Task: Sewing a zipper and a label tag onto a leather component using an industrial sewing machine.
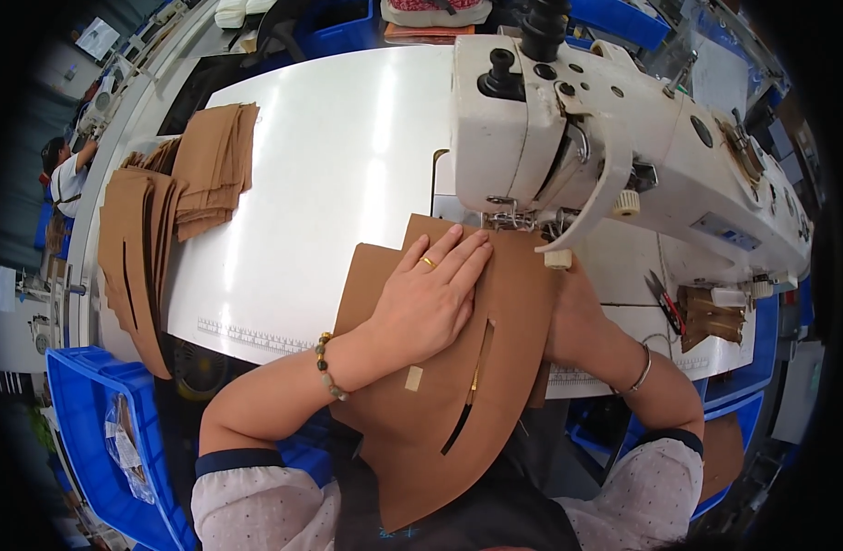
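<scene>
A large curved brown fabric panel with a long slit lies under the needle area of a white sewing machine, its lower end hanging over the table's front edge. Flat on top of it rests my left hand, fingers stretched toward the presser foot. A small pale patch shows on the panel below that hand. My right hand is at the panel's right edge, close under the machine head. The panel and machine hide its fingers.
Stacks of cut brown pieces lie on the white table at the left, some drooping over its edge. Red-handled thread snips and small brown pieces sit at the right. Blue bins stand below the table.
</scene>
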{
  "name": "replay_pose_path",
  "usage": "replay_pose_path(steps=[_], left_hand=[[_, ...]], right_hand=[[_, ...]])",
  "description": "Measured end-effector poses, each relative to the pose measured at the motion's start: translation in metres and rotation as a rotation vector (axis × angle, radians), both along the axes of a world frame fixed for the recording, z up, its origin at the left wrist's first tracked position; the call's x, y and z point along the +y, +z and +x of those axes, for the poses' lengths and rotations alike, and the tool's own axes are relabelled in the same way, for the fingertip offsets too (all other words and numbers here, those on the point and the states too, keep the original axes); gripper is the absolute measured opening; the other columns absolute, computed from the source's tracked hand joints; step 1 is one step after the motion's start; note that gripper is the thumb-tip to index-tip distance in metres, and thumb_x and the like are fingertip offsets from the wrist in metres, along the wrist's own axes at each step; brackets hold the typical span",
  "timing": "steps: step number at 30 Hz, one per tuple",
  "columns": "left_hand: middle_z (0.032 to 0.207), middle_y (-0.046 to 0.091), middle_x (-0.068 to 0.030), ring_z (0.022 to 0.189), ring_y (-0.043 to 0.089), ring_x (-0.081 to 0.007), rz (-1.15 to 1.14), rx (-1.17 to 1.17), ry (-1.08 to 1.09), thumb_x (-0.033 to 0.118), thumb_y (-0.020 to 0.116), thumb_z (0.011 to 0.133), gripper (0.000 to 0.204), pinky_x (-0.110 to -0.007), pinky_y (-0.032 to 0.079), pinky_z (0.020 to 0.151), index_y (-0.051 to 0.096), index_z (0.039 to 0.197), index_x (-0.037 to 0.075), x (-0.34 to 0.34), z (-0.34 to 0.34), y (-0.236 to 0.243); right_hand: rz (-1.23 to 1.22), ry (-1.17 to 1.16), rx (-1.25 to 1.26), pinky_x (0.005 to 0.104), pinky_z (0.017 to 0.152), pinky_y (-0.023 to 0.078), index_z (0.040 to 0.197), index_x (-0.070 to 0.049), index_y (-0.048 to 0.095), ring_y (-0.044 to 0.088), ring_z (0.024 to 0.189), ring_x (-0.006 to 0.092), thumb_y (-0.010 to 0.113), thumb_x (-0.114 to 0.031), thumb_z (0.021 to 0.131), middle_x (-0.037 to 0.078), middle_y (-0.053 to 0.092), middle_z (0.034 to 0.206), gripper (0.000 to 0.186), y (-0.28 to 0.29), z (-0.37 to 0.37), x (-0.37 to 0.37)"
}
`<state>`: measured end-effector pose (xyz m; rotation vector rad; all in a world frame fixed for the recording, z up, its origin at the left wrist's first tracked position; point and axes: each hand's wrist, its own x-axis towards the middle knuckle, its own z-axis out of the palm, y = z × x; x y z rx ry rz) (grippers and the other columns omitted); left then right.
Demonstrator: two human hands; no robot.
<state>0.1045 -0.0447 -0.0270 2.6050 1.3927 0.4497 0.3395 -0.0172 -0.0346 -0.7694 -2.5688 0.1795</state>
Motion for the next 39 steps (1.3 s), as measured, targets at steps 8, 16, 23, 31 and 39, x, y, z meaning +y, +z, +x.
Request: replay_pose_path(steps=[8,16,23,31,39], left_hand=[[0.156,0.048,-0.0146,0.145,0.044,-0.0346,0.023,0.009,-0.004,0.018,0.058,0.096,0.054,-0.056,0.036,0.118,0.05,0.147,0.001,0.01,-0.001,-0.003],[0.14,0.058,-0.0175,0.136,0.051,-0.0371,0.075,-0.083,0.058,0.015,0.057,0.097,0.044,-0.055,0.04,0.114,0.055,0.138,0.0,0.042,-0.003,-0.008],[0.147,0.054,-0.0172,0.142,0.047,-0.0386,-0.01,-0.064,0.107,0.02,0.053,0.101,0.045,-0.058,0.038,0.115,0.052,0.143,0.004,0.075,-0.006,-0.006],[0.133,0.058,-0.0172,0.128,0.053,-0.0393,0.056,-0.111,0.038,0.019,0.061,0.097,0.041,-0.055,0.043,0.108,0.057,0.134,0.001,0.047,-0.013,0.005],[0.147,0.052,-0.0155,0.139,0.047,-0.0352,0.037,-0.059,-0.024,0.02,0.064,0.097,0.052,-0.06,0.033,0.116,0.051,0.144,0.001,0.023,-0.014,-0.006]], right_hand=[[-0.023,-0.013,-0.025,0.0636,0.108,0.037,0.126,-0.003,0.066,0.057,0.126,0.0392,0.075,-0.031,0.078,0.02,0.064,0.132,0.056,-0.007,0.002,0.0],[-0.068,0.0,-0.063,0.0686,0.11,0.033,0.132,-0.006,0.064,0.057,0.125,0.0403,0.076,-0.029,0.075,0.019,0.063,0.134,0.062,-0.003,0.005,-0.001],[-0.128,-0.033,-0.113,0.0676,0.109,0.034,0.143,-0.01,0.059,0.058,0.121,0.0378,0.076,-0.026,0.074,0.016,0.064,0.133,0.072,0.005,0.002,-0.003],[-0.15,-0.03,-0.133,0.0643,0.108,0.036,0.144,-0.007,0.057,0.057,0.124,0.0365,0.073,-0.023,0.077,0.016,0.062,0.137,0.07,0.011,0.001,-0.004],[-0.167,-0.008,-0.143,0.0605,0.11,0.036,0.142,-0.006,0.059,0.056,0.129,0.0363,0.073,-0.025,0.08,0.016,0.062,0.138,0.067,0.012,0.002,-0.005]])
